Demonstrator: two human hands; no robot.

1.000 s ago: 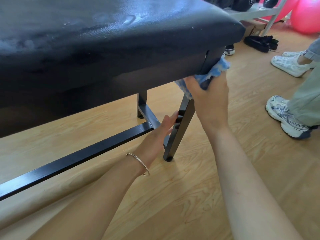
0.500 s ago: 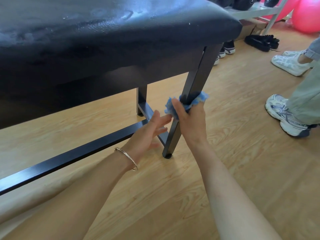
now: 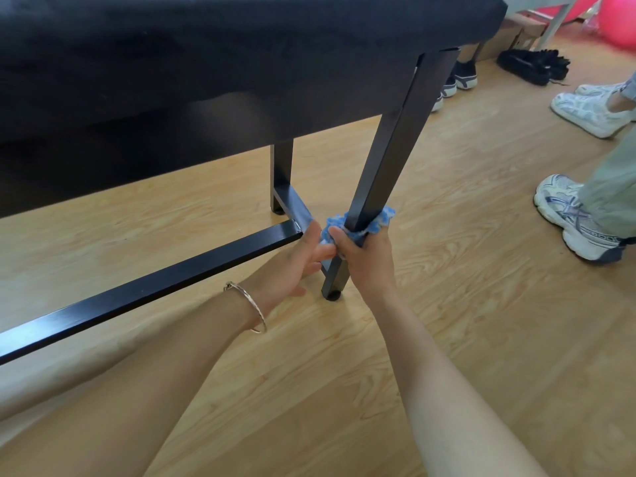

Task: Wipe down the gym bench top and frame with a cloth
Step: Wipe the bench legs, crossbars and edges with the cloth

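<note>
The black padded bench top (image 3: 213, 53) fills the upper left. Its near black metal leg (image 3: 395, 142) slants down to a foot on the wood floor. My right hand (image 3: 364, 259) grips a blue cloth (image 3: 380, 218) wrapped around the lower part of that leg. My left hand (image 3: 292, 266), with a thin bracelet on the wrist, reaches in beside the leg, and its straight fingers touch the leg and the cloth's left edge. A long black crossbar (image 3: 155, 284) runs left from the leg base.
A person stands at the right, with white sneakers (image 3: 571, 218) and grey-green trousers close to the bench end. Black shoes (image 3: 533, 65) lie on the floor behind, near a white rack and pink exercise balls (image 3: 616, 12). Bare wood floor spreads in front.
My right hand has slid the blue cloth down the leg from just under the bench top to near its foot. My left hand stayed by the leg's base.
</note>
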